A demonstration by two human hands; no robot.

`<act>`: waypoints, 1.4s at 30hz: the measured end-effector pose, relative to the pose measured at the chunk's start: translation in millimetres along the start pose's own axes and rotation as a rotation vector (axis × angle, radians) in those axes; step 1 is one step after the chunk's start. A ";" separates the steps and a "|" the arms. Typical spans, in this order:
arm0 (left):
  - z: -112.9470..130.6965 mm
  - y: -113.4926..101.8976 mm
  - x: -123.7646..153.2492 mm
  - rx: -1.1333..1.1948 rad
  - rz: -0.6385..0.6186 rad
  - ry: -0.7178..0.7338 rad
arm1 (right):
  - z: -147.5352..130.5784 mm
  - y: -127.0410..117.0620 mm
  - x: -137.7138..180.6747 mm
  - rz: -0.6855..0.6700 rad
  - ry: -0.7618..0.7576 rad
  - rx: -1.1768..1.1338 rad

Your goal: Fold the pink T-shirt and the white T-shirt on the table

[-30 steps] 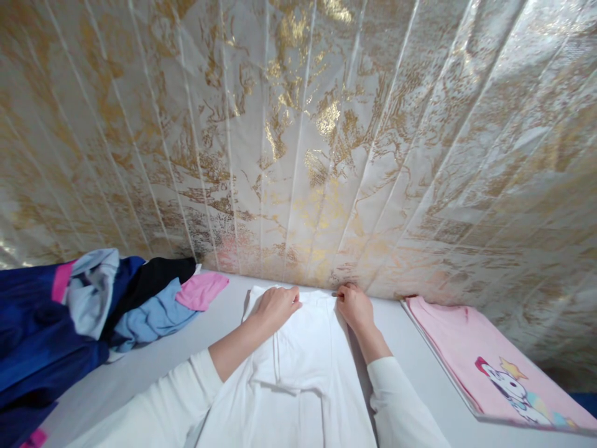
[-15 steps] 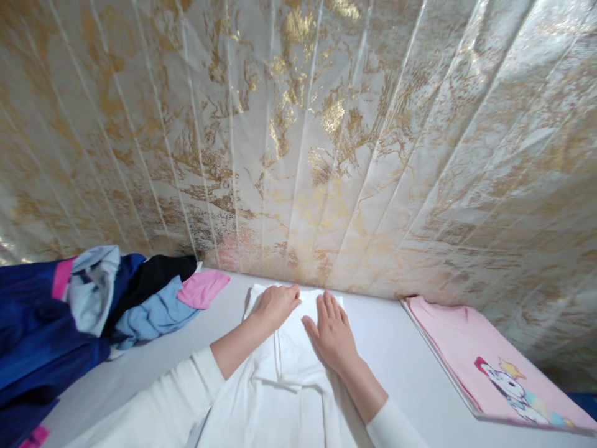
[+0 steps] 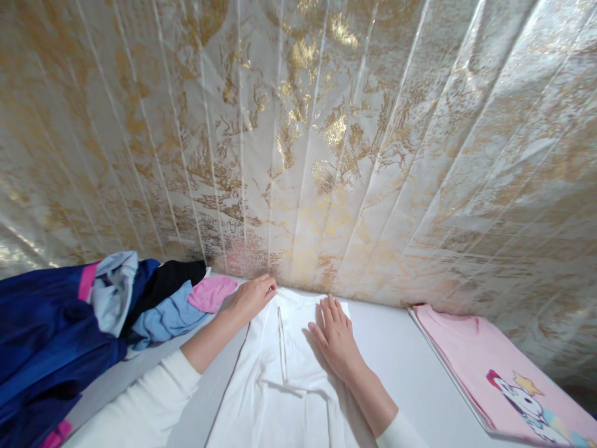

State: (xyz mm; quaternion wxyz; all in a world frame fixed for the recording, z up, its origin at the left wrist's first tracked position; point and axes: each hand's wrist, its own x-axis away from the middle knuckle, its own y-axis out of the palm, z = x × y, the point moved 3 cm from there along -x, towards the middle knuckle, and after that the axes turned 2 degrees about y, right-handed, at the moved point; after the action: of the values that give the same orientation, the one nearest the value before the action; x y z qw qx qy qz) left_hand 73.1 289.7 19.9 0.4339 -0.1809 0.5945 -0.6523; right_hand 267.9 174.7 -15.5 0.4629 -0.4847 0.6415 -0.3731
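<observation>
A white garment lies lengthwise in front of me, with a narrow slit and folds down its middle. At its upper left corner is my left hand, fingers closed together on the cloth; the fingertips are partly hidden. My right hand rests flat on the garment's upper right side, its fingers stretched out and pressing nothing between them.
To the left is a heap of clothes: a dark blue garment, a black one, a light blue one and a pink one. A folded pink shirt lies right. A gold-patterned curtain hangs behind the white surface.
My left hand has moved left and slightly away from me, to the white garment's left corner, and the cloth there is spread wider. My right hand has barely moved.
</observation>
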 end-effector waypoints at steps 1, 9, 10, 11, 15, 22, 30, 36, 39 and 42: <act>-3.8 -2.0 -0.5 0.002 0.008 0.022 | -8.7 -6.1 2.9 -0.017 -0.079 -0.063; -13.0 1.8 -0.7 -0.028 0.046 0.099 | -88.5 -25.4 41.2 -0.152 -0.562 -0.196; -12.5 3.0 -1.4 -0.042 0.050 0.096 | -90.0 -21.6 42.6 -0.143 -0.560 -0.153; -11.9 4.2 -2.9 -0.059 0.052 0.092 | -89.9 -17.6 43.2 -0.132 -0.556 -0.119; -9.9 7.6 -15.6 -0.120 0.051 0.070 | -85.7 -5.1 42.6 -0.114 -0.572 -0.057; -5.1 15.6 -28.2 -0.166 0.037 0.087 | -92.9 -14.4 44.3 -0.167 -0.551 -0.048; -9.4 20.3 -28.4 -0.175 -0.011 0.203 | -108.8 -3.2 66.8 -0.322 -0.823 -0.167; -11.7 23.5 -29.6 -0.177 -0.009 0.235 | -100.3 -0.8 58.3 -0.348 -0.639 -0.111; -11.5 24.5 -29.9 -0.192 -0.013 0.247 | -101.7 6.8 68.2 -0.286 -0.735 -0.100; -13.3 26.6 -31.4 -0.200 -0.015 0.260 | -109.7 39.2 93.3 -0.048 -0.835 -0.083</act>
State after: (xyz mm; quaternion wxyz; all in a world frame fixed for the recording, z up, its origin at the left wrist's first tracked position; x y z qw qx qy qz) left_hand 90.0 324.7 0.8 0.3283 -0.1416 0.7063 -0.6110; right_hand 142.7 97.7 -41.4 0.6544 -0.6274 0.4017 -0.1294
